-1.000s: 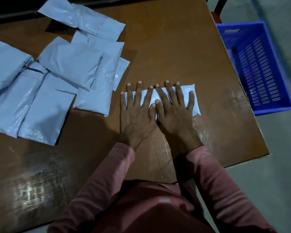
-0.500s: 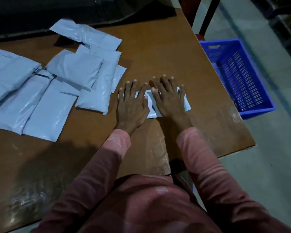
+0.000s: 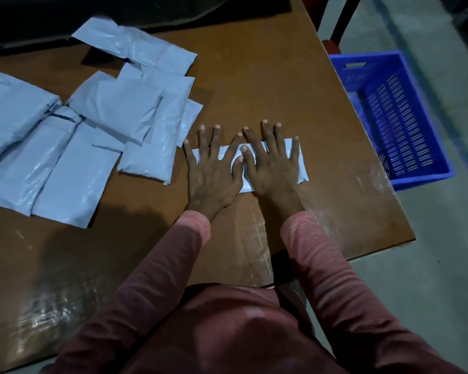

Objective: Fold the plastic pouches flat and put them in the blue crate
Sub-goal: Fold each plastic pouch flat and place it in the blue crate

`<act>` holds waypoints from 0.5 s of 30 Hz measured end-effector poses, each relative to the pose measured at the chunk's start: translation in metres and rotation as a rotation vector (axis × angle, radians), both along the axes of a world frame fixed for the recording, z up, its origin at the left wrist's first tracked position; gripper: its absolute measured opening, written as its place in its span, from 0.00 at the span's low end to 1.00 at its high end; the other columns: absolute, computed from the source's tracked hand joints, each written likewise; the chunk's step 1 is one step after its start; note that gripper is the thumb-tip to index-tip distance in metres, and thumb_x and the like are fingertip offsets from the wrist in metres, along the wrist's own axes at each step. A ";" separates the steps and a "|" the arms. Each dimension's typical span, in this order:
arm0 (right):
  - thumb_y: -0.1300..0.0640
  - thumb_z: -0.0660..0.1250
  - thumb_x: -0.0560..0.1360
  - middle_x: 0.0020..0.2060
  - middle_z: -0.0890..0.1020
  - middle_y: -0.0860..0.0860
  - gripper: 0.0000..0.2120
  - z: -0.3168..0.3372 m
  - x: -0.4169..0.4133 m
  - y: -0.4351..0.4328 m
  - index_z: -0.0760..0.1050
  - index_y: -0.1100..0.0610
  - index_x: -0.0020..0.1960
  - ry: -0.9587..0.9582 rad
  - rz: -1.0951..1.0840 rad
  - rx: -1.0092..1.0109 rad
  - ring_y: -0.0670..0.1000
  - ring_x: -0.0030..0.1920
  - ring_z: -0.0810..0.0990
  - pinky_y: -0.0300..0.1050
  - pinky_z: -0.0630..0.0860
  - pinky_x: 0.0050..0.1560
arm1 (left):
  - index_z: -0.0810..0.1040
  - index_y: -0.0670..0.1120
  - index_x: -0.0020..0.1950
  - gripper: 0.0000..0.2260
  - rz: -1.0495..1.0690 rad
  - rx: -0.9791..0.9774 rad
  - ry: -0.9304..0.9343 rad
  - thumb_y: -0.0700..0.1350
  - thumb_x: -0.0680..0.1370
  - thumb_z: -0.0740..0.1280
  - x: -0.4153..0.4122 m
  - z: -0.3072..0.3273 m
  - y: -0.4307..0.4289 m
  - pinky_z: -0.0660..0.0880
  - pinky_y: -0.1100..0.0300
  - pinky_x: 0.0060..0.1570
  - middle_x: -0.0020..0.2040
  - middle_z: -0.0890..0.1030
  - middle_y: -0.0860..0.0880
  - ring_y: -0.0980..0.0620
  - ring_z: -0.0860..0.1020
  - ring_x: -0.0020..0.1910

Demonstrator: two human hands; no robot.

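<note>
Head camera: the folded pouch [image 3: 301, 166] lies as a narrow pale-blue strip on the brown table [image 3: 254, 76], toward its right side, pinned flat under both hands. The left hand [image 3: 211, 175] covers its left part and the right hand [image 3: 272, 168] its right part. Each is open, palm down, fingers straight and spread, with the thumbs touching near the strip's middle; neither grips anything.

The film looks thin, light, soft and glossy, so it will probably spring open once the pressure lifts, and it may slide on the shiny tabletop. A sensible hold would be a pinch across the layered thickness at 1 short end or along the near long edge, keeping the folds stacked.

Just beside the left hand, a loose pile of unfolded pouches [image 3: 73, 157] overlaps across the table. The blue crate [image 3: 422, 179] sits on the floor beyond the table's right edge, well apart from the strip. No pouch shows in its visible part.
</note>
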State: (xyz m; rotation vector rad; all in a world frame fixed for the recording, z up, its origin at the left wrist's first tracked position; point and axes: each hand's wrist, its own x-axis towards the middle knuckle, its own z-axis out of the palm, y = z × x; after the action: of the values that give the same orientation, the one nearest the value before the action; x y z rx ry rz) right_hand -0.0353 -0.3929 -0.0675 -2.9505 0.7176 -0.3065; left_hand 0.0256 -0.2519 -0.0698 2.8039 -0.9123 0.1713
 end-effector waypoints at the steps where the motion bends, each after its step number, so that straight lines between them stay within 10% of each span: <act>1: 0.39 0.46 0.84 0.81 0.57 0.47 0.24 0.000 -0.001 0.000 0.59 0.39 0.79 -0.007 0.000 -0.003 0.52 0.81 0.52 0.65 0.50 0.77 | 0.53 0.60 0.83 0.24 0.000 0.001 -0.003 0.60 0.86 0.46 -0.001 0.000 0.000 0.48 0.30 0.76 0.85 0.48 0.44 0.39 0.44 0.83; 15: 0.41 0.46 0.84 0.82 0.55 0.50 0.25 0.010 -0.002 -0.004 0.56 0.42 0.80 0.045 0.079 0.060 0.55 0.82 0.50 0.69 0.51 0.76 | 0.57 0.59 0.83 0.24 -0.029 0.005 0.062 0.59 0.86 0.47 -0.002 0.007 0.002 0.48 0.31 0.77 0.84 0.54 0.43 0.40 0.51 0.83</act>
State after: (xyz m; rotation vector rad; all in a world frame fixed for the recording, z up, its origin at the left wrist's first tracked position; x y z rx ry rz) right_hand -0.0376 -0.3970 -0.0571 -2.9281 0.6026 -0.2086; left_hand 0.0233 -0.2499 -0.0628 2.7816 -0.9401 0.0775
